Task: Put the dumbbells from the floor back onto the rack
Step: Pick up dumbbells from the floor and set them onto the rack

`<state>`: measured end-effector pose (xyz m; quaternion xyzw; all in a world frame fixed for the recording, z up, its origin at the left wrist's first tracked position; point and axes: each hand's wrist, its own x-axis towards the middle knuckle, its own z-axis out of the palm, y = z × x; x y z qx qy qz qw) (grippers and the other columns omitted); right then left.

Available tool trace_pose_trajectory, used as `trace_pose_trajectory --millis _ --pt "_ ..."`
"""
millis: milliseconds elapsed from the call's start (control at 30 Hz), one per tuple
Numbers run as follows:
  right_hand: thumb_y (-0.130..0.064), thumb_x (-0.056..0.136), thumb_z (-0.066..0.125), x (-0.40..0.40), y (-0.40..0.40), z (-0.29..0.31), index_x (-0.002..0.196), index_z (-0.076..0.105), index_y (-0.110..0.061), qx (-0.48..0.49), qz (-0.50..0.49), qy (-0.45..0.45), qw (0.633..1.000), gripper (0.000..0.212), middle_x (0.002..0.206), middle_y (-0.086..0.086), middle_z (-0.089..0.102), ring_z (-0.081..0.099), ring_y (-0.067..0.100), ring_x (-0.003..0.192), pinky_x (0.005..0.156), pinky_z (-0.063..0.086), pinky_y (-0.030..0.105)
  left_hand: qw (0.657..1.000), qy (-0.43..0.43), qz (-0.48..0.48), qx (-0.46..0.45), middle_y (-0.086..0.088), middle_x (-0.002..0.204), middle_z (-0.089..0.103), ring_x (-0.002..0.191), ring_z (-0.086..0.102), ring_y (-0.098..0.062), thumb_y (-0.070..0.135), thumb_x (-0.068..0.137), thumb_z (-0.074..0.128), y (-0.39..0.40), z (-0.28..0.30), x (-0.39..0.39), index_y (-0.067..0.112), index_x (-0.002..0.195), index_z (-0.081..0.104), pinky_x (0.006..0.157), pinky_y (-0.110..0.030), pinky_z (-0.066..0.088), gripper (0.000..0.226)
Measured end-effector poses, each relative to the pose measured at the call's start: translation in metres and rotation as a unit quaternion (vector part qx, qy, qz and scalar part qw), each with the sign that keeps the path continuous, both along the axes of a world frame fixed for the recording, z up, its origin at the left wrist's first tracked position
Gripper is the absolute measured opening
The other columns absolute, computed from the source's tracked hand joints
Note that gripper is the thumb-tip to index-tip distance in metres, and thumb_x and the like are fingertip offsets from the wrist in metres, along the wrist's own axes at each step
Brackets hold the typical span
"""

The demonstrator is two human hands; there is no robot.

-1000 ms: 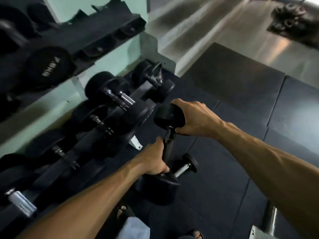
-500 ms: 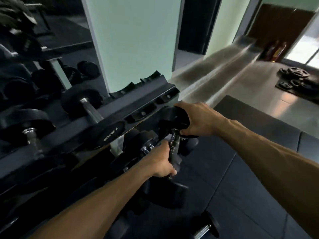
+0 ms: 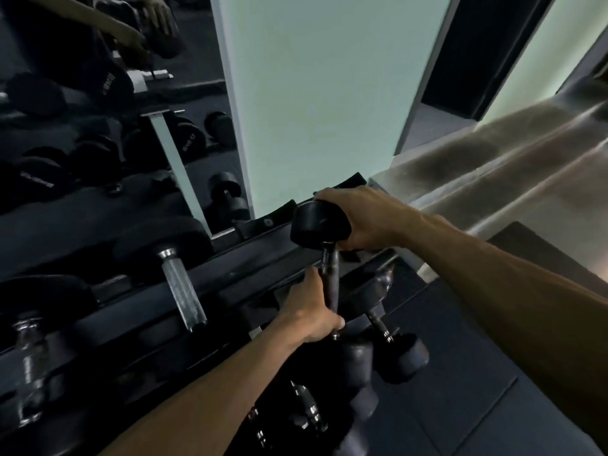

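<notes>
Hands gripped one dumbbell (image 3: 330,281): our left hand (image 3: 312,315) was wrapped round its handle, our right hand (image 3: 360,218) cupped its upper head, held nearly upright over the rack's (image 3: 230,278) right end.

The dumbbell (image 3: 329,255) has matt black rubber ends and a dark metal bar. Left of it on the rack (image 3: 230,274), another dumbbell's handle (image 3: 182,287) is shiny, rough silver metal. The rack is smooth black metal. Right of the rack, the floor mats (image 3: 460,373) look like matt dark rubber.
</notes>
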<state>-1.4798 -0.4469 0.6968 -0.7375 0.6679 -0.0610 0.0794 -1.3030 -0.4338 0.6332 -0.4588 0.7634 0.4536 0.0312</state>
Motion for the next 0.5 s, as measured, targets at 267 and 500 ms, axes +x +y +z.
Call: trace_pose_trajectory --millis 267,500 --pt "-0.028 0.075 0.074 -0.014 -0.117 -0.019 0.134 0.04 -0.029 0.046 0.125 0.032 0.991 0.068 0.113 0.003 0.063 0.061 0.026 0.099 0.085 0.05 0.043 0.984 0.057 0.164 0.029 -0.001 0.112 0.056 0.078 0.053 -0.008 0.013 0.074 0.079 -0.065 -0.03 -0.035 0.02 0.119 0.036 0.049 -0.007 0.037 0.063" --pt "-0.021 0.075 0.077 -0.002 -0.176 -0.052 0.134 0.042 -0.029 0.069 0.176 0.013 0.982 0.069 0.116 -0.001 0.062 0.061 0.024 0.102 0.087 0.049 0.039 0.962 0.052 0.266 0.034 -0.008 0.12 0.058 0.107 0.059 -0.023 0.013 0.07 0.082 -0.101 -0.056 -0.041 0.016 0.118 0.039 0.08 -0.021 0.044 0.065"
